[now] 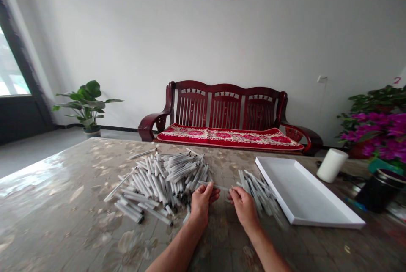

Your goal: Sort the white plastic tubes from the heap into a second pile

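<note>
My left hand (203, 202) is closed, thumb and fingers pinching a slim, pale translucent pen (221, 188) that lies nearly level. At the pen's other end are the closed fingertips of my right hand (243, 206); its tip is partly hidden there. Beside my left hand spreads a large heap of whitish pens (155, 181), many with black ends. A smaller, loose pile of similar pens (258, 191) lies just past my right hand, next to a shallow white box lid (317, 191).
The patterned table (79, 221) also bears a white roll (332, 165), a dark cup (380, 189) and purple flowers (380, 132) at the right. Beyond its far edge stands a red wooden bench (225, 107). A potted plant (90, 103) is at the back left.
</note>
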A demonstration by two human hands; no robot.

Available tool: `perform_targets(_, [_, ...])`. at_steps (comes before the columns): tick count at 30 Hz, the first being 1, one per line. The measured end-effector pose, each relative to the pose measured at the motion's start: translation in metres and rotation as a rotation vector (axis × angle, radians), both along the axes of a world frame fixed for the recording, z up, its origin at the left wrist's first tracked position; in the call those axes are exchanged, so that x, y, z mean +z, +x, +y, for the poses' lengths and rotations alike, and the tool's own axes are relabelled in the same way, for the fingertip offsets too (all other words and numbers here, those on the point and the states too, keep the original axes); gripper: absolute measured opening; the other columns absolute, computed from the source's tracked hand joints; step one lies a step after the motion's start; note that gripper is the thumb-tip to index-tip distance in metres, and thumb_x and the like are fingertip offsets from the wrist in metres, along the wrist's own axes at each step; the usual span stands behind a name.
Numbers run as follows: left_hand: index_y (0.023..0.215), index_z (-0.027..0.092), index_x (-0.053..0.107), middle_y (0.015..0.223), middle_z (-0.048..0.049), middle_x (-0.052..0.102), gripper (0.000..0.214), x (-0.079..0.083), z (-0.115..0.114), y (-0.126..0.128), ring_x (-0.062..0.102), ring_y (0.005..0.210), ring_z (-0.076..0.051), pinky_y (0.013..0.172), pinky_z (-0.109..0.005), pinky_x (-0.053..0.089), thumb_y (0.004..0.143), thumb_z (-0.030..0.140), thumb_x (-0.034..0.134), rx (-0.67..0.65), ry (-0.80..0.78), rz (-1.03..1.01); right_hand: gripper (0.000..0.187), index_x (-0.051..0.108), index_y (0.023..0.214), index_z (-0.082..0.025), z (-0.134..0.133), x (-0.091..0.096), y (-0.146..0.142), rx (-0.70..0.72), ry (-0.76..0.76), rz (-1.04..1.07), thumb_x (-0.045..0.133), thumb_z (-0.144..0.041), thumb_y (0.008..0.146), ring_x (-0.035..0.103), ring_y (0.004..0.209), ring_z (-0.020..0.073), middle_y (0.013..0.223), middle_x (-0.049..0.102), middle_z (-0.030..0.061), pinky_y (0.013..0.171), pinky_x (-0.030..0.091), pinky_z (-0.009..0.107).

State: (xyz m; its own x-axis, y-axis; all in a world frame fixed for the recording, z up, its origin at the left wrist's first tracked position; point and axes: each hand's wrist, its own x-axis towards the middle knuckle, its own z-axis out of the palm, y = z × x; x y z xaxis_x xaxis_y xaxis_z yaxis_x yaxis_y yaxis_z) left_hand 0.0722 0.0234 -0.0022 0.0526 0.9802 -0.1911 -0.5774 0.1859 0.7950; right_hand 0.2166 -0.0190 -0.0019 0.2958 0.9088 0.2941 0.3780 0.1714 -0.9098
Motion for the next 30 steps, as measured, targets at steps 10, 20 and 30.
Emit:
perform_targets(10, [0.063,0.015,0.066,0.058,0.0003,0.067,0.049,0.0025,-0.0011,0.001,0.068,0.058,-0.015,0.058,-0.024,0.057,0.043,0.05,0.094,0.005,0.01,-0.02,0.038,0.069,0.073,-0.024,0.0041,-0.0074,0.0048,-0.011,-0.017,-0.011,0.054,-0.056,0.087,0.067,0.062,0.0241,0.069,0.072,0.006,0.057,0.054,0.034])
perform_targets(20, [0.065,0.015,0.068,0.06,-0.0004,0.068,0.048,-0.0006,0.0005,0.0017,0.069,0.059,-0.016,0.059,-0.025,0.057,0.045,0.049,0.093,0.01,0.014,-0.002,0.039,0.07,0.075,-0.025,0.0022,-0.002,0.0016,0.0,-0.024,0.071,0.054,-0.059,0.086,0.068,0.061,0.0253,0.071,0.073,0.0069,0.056,0.056,0.036])
perform_targets(30, [0.065,0.014,0.068,0.058,-0.0001,0.068,0.049,0.0,0.0001,0.0024,0.068,0.058,-0.015,0.058,-0.025,0.057,0.043,0.05,0.094,0.015,0.011,-0.004,0.038,0.067,0.071,-0.026,0.0036,-0.0013,0.0017,0.009,-0.045,0.063,0.055,-0.06,0.083,0.066,0.058,0.024,0.067,0.071,0.0048,0.056,0.053,0.035])
